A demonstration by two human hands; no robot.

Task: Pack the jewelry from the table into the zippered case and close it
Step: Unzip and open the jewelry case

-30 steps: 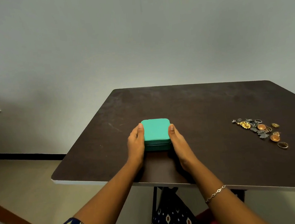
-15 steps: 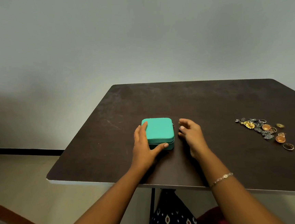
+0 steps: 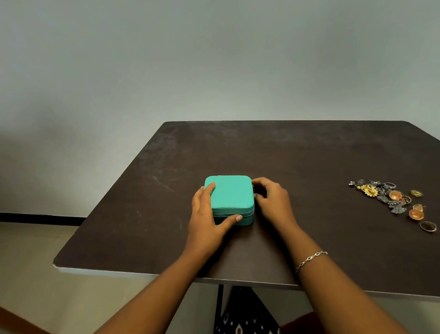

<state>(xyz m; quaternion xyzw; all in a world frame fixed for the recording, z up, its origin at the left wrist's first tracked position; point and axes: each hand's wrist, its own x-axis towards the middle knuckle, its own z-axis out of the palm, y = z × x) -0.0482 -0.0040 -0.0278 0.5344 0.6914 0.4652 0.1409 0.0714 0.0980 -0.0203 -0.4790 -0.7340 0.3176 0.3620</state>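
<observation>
Because the zippered case [image 3: 230, 196] must be opened before anything can go inside, we have both hands on it near the front edge of the table [image 3: 319, 158]. Closest to us, our left hand [image 3: 210, 215] lies spread against the left side of the case, fingers on the lid corner and the thumb pressed along the front wall beside the zipper line. We judge that this open, flat grip is there to keep the light case from sliding while the other hand works. Our right hand [image 3: 272, 199], with a thin bracelet [image 3: 311, 260] on the wrist, is curled at the right side of the case, fingertips bent toward the zipper. Something small and dark shows at the fingertips, perhaps the zipper pull, but we cannot tell if it is really pinched. The case is shut, flat on the table, lid up.

Farther away, well apart to the right, the jewelry [image 3: 392, 199] rests in a loose pile: a yellow flower piece, dark metal pieces, orange round ones and some rings. None of it is packed yet, so the task is only at its beginning. Behind the table we see only a plain wall [image 3: 204, 61].
</observation>
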